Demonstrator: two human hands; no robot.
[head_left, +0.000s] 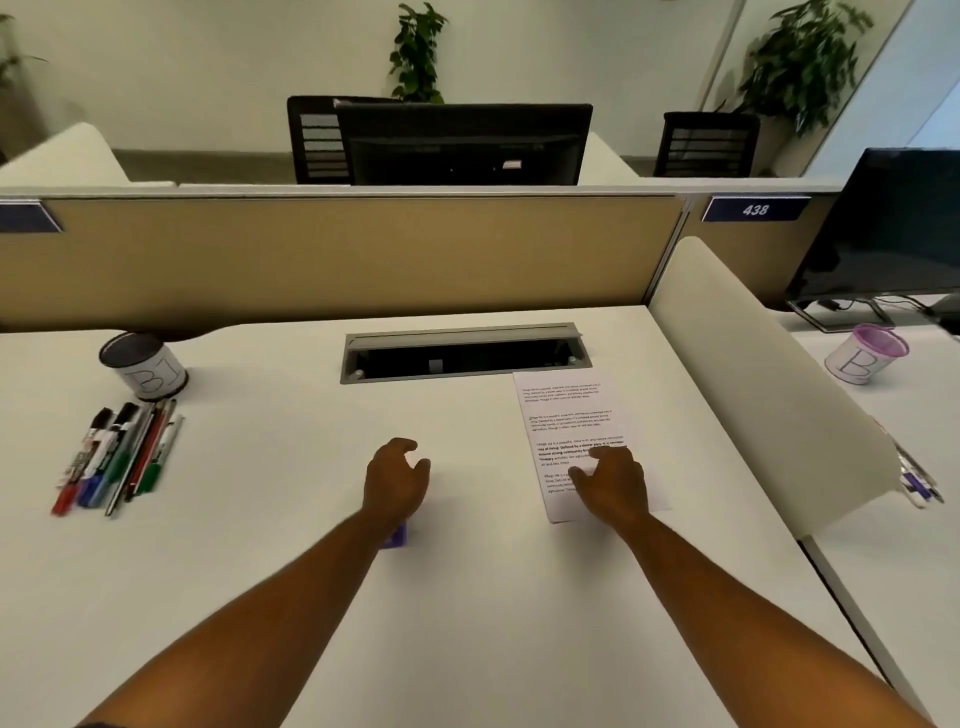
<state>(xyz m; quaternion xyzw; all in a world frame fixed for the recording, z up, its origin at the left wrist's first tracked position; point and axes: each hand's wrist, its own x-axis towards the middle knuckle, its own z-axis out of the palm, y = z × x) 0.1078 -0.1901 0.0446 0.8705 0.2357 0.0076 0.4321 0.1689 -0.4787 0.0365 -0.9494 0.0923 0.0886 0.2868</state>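
Note:
A printed sheet of paper (569, 410) with several text paragraphs lies on the white desk (260, 545), right of centre. My right hand (613, 483) rests on the sheet's lower half, fingers loosely bent, covering part of the text. My left hand (397, 478) sits on the desk's middle with its fingers loosely curled and nothing visible in them. A small purple object (397, 536) peeks out from under my left wrist; most of it is hidden.
Several markers and pens (119, 452) lie in a row at the left, below a cup marked B1 (148, 371). An open cable slot (462, 353) sits at the desk's back. A white side divider (753, 374) bounds the right; beyond it stand a pink cup (865, 358) and a monitor (893, 223).

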